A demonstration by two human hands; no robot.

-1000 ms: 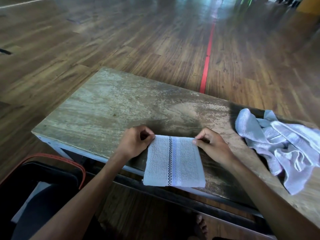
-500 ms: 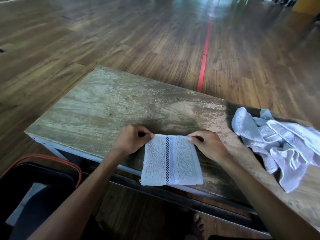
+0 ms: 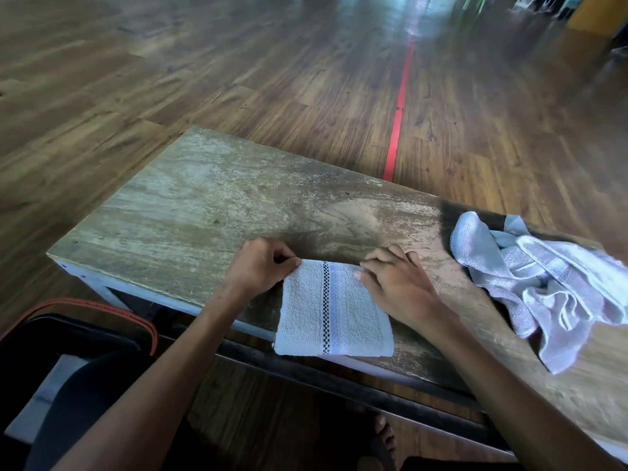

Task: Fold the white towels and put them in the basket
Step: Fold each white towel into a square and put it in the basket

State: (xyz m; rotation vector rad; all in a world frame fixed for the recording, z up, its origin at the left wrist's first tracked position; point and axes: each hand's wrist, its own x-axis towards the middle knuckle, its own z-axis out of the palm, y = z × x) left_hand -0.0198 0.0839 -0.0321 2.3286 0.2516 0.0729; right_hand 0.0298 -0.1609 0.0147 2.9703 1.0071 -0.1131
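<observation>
Towel (image 3: 334, 311): white, folded to a rectangle, with a black checked stripe and a blue band. It lies at the table's (image 3: 204, 212) near edge, overhanging slightly. Left hand (image 3: 258, 266): fingers (image 3: 268, 246) curled, pinching the far left corner. Right hand (image 3: 397, 283): thumb and forefinger together on the far right corner.

Dim, soft daylight arrives from far beyond the left hand (image 3: 258, 270) and right hand (image 3: 397, 283), where the glossy brown plank floor (image 3: 418, 25) throws back a pale bluish glare. On the worn grey-brown wooden tabletop (image 3: 210, 205) a faint shadow lies ahead of both hands. The folded white striped towel (image 3: 333, 311) between them is sharp; the crumpled white towels (image 3: 543, 277) right of the right hand smear, and the table's edges bow outward.
</observation>
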